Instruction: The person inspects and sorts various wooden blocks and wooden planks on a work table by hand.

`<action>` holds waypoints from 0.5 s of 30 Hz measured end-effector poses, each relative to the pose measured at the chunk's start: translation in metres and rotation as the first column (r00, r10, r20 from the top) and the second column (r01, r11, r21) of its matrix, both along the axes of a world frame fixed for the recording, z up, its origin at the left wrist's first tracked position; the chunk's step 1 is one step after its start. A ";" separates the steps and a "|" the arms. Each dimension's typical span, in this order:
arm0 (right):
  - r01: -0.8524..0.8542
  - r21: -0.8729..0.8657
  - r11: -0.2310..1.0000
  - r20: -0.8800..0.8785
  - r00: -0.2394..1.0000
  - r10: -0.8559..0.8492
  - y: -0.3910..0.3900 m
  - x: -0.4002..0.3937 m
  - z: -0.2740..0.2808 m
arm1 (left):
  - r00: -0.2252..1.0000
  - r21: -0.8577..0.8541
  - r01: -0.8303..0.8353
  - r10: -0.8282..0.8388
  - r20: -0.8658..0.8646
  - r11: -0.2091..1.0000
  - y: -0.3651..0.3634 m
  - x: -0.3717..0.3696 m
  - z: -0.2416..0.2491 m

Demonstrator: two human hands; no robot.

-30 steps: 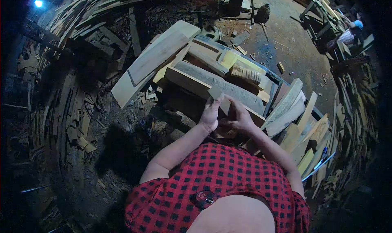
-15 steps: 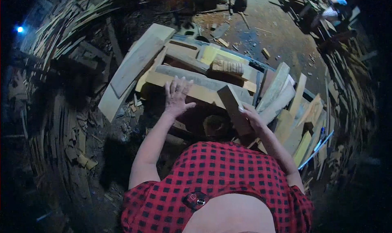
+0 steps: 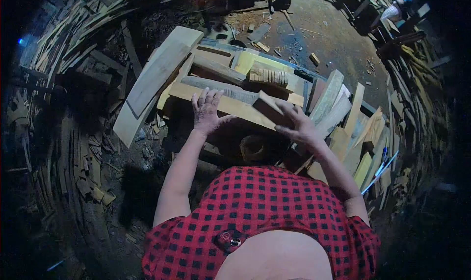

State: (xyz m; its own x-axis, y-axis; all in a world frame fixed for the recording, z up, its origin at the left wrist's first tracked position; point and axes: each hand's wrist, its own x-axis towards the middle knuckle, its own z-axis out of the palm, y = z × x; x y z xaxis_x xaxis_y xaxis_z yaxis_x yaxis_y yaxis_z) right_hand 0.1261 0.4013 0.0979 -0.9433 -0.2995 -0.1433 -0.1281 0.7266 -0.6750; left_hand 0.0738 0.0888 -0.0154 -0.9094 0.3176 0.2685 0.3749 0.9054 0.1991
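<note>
My left hand (image 3: 206, 117) rests with spread fingers on the near edge of a long pale board (image 3: 235, 106), its thumb pointing right. A short dark-faced wooden block (image 3: 269, 107) lies tilted over the right part of that board. Around the block's near right end are the thumb and fingers of my right hand (image 3: 300, 127). Behind the board sits a smaller block with a row of notched grooves (image 3: 268, 77). Part of the short block is hidden by my fingers.
Wide planks (image 3: 157, 79) lean at the left of the bench. Several offcuts (image 3: 327, 99) stand at the right, near a thin light-blue strip (image 3: 380, 172). Scrap wood piles line both sides. Another person (image 3: 396, 10) is at the far upper right.
My right hand has moved up and left, and the short block has turned from steeply upright to lying lower across the board. My left hand stays on the board.
</note>
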 end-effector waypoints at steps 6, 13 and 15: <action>-0.142 0.269 0.953 -0.262 0.941 0.214 -0.013 0.009 -0.026 | 1.000 0.038 -0.009 0.009 0.017 0.999 0.001 0.003 0.009; -0.126 0.363 0.923 -0.371 0.889 0.267 -0.017 0.013 -0.038 | 0.828 0.545 -0.302 0.498 -0.257 0.782 -0.034 -0.015 -0.004; -0.126 0.340 0.932 -0.379 0.889 0.258 -0.016 0.012 -0.042 | 0.773 0.574 -0.452 0.621 -0.130 0.682 -0.051 -0.022 -0.007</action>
